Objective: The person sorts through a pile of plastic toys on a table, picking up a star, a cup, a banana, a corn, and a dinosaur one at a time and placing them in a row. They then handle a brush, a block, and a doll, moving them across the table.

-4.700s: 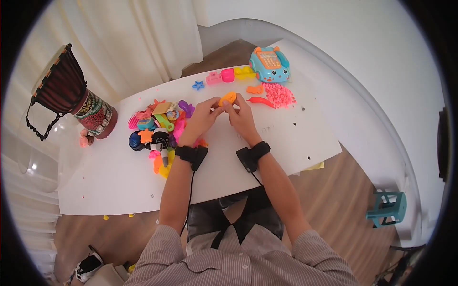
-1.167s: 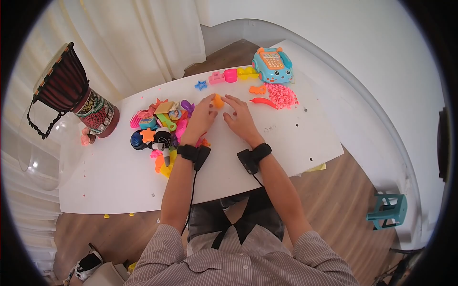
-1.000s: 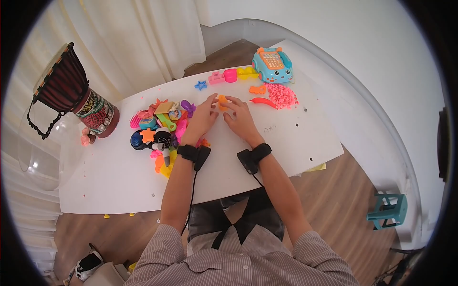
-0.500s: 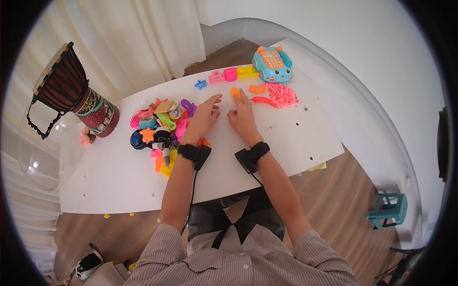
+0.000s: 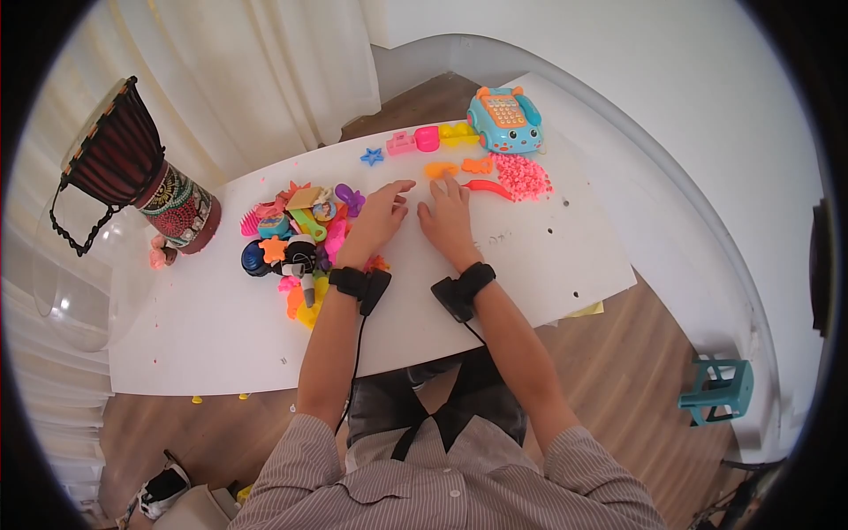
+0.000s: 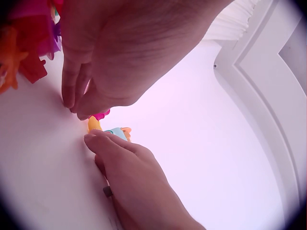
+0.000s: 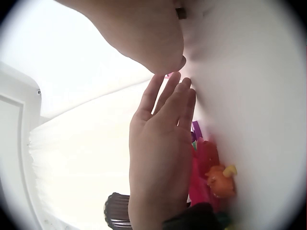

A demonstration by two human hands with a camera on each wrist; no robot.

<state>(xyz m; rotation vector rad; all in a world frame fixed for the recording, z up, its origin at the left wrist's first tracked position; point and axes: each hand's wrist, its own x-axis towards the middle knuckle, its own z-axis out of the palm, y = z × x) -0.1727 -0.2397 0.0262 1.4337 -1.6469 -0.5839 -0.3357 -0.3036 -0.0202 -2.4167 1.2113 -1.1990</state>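
In the head view my right hand has its fingertips right at the near edge of a small orange toy piece, lying on the white table. Its fingers are loosely bent and grip nothing. My left hand rests to the left, side-on over the table with relaxed fingers and nothing held. The left wrist view shows the orange piece just beyond the right hand's fingertips. Beside it lie a second orange wavy piece and a red chili-shaped toy.
A heap of mixed toys lies left of my left hand. Along the back edge stand a blue star, pink pieces, a yellow piece and a toy telephone. Pink beads lie at right; a drum stands far left.
The orange piece, earlier held in both hands, went to the right with my right hand and now lies beside the wavy piece, released. My left hand has stayed nearly in place.
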